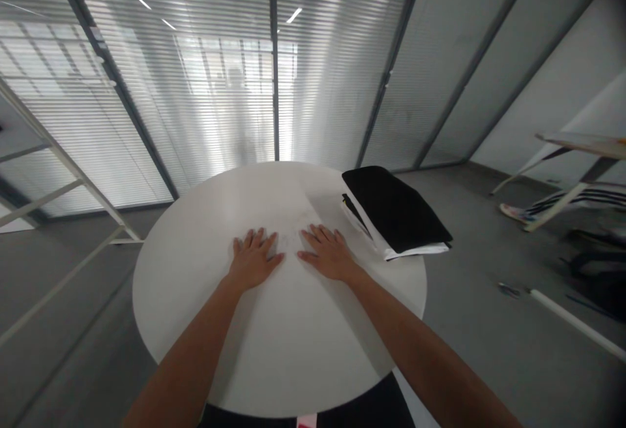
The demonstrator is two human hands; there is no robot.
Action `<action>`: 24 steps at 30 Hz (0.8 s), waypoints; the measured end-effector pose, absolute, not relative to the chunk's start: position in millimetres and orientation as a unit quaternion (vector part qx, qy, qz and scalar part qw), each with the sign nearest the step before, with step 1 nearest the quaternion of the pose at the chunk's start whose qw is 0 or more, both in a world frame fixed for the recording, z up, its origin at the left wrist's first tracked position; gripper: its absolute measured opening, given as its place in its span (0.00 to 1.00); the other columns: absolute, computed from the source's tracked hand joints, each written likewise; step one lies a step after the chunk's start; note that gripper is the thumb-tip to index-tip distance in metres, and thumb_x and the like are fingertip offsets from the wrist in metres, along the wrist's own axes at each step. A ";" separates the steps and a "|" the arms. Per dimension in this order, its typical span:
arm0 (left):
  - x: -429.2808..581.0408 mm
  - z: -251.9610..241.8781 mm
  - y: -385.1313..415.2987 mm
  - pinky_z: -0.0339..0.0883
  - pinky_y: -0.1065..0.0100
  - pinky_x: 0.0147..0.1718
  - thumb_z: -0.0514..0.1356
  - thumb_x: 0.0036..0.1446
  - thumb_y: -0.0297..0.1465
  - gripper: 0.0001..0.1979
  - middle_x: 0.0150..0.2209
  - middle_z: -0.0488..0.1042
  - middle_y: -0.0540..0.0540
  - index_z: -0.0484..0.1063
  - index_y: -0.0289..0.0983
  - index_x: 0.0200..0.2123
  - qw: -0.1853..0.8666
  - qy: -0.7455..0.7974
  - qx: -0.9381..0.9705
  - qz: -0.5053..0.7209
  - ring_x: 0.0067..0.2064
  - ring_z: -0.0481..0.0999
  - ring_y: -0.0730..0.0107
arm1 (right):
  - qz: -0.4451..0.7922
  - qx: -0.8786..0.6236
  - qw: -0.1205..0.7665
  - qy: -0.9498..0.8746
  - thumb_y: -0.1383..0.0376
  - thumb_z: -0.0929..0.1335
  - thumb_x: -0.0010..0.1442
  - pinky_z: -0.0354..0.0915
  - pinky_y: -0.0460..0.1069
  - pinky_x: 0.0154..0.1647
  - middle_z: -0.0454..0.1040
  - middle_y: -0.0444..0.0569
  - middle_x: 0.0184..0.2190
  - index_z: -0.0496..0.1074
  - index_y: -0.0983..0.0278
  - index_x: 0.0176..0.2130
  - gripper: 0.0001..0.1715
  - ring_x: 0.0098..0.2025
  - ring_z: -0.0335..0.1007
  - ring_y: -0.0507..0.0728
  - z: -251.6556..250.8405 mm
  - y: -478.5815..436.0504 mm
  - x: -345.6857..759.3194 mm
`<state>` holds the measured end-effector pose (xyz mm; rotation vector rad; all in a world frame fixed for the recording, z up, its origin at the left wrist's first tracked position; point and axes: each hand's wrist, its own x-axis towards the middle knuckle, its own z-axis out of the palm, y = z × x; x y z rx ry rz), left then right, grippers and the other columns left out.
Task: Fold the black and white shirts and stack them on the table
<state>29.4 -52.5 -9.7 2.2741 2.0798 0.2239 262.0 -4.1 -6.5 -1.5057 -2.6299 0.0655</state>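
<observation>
My left hand (254,259) and my right hand (328,253) lie flat on a round white table (288,356), fingers spread and holding nothing. The two hands are close together near the middle of the tabletop. To the right of my right hand, near the table's far edge, rests a folded black-and-white cloth bundle (394,211), not touching either hand. Its black layer sits on top, with white showing along the edges.
Behind the table stand glass partitions with slatted blinds (195,89). A white metal frame (59,199) stands at the left. At the right are a person's striped trouser leg (587,198), a small table (581,144), and a white tube (577,323) on the grey floor.
</observation>
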 end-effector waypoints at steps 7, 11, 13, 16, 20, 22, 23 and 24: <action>29.5 -6.9 -54.5 0.39 0.35 0.62 0.39 0.60 0.58 0.37 0.70 0.47 0.43 0.51 0.50 0.68 0.033 0.676 0.733 0.066 0.70 0.44 0.43 | 0.024 -0.502 0.038 -0.864 0.37 0.49 0.63 0.38 0.66 0.66 0.44 0.50 0.71 0.48 0.54 0.69 0.44 0.71 0.37 0.65 -6.8 -4.7 261.3; 29.8 -5.6 -56.4 0.40 0.37 0.62 0.39 0.59 0.58 0.37 0.70 0.48 0.44 0.52 0.51 0.67 0.037 0.678 0.731 0.066 0.70 0.44 0.45 | 0.024 -0.503 0.038 -0.863 0.37 0.49 0.63 0.38 0.67 0.66 0.45 0.50 0.71 0.49 0.55 0.69 0.45 0.71 0.38 0.65 -7.0 -4.7 261.2; 30.1 -5.0 -56.9 0.39 0.36 0.61 0.39 0.59 0.58 0.37 0.70 0.47 0.43 0.51 0.50 0.68 0.036 0.678 0.731 0.069 0.70 0.44 0.45 | 0.020 -0.499 0.043 -0.865 0.38 0.49 0.63 0.38 0.67 0.66 0.45 0.51 0.70 0.49 0.56 0.69 0.44 0.70 0.38 0.65 -6.7 -5.2 261.1; 30.4 -4.5 -57.0 0.38 0.36 0.61 0.39 0.60 0.58 0.38 0.71 0.47 0.43 0.50 0.49 0.68 0.038 0.677 0.732 0.069 0.70 0.43 0.45 | 0.019 -0.498 0.045 -0.866 0.38 0.49 0.63 0.38 0.67 0.66 0.45 0.51 0.70 0.49 0.56 0.69 0.44 0.70 0.38 0.65 -6.4 -5.6 260.9; 31.1 -4.0 -57.0 0.37 0.36 0.61 0.39 0.60 0.58 0.38 0.71 0.46 0.43 0.51 0.49 0.68 0.041 0.680 0.730 0.060 0.70 0.42 0.45 | 0.013 -0.503 0.032 -0.864 0.37 0.48 0.63 0.38 0.65 0.67 0.44 0.50 0.71 0.47 0.55 0.69 0.45 0.71 0.38 0.64 -7.6 -4.7 260.6; 31.6 -3.6 -57.5 0.37 0.36 0.62 0.38 0.60 0.58 0.38 0.71 0.45 0.43 0.50 0.49 0.68 0.038 0.681 0.729 0.057 0.70 0.42 0.45 | 0.011 -0.501 0.029 -0.865 0.37 0.48 0.63 0.38 0.65 0.67 0.43 0.50 0.71 0.47 0.55 0.69 0.45 0.71 0.38 0.64 -8.3 -4.5 260.5; 32.0 -3.4 -57.8 0.37 0.36 0.62 0.37 0.60 0.57 0.38 0.71 0.45 0.43 0.49 0.49 0.68 0.037 0.682 0.729 0.054 0.70 0.42 0.44 | 0.012 -0.501 0.029 -0.865 0.38 0.48 0.63 0.38 0.65 0.67 0.43 0.50 0.71 0.47 0.55 0.69 0.45 0.71 0.38 0.64 -8.6 -4.6 260.6; 32.3 -3.3 -58.2 0.37 0.36 0.62 0.37 0.60 0.57 0.38 0.71 0.45 0.43 0.49 0.48 0.69 0.036 0.682 0.729 0.049 0.70 0.41 0.44 | 0.012 -0.500 0.029 -0.865 0.38 0.48 0.63 0.38 0.66 0.67 0.43 0.50 0.71 0.47 0.56 0.69 0.45 0.71 0.38 0.65 -8.8 -4.8 260.6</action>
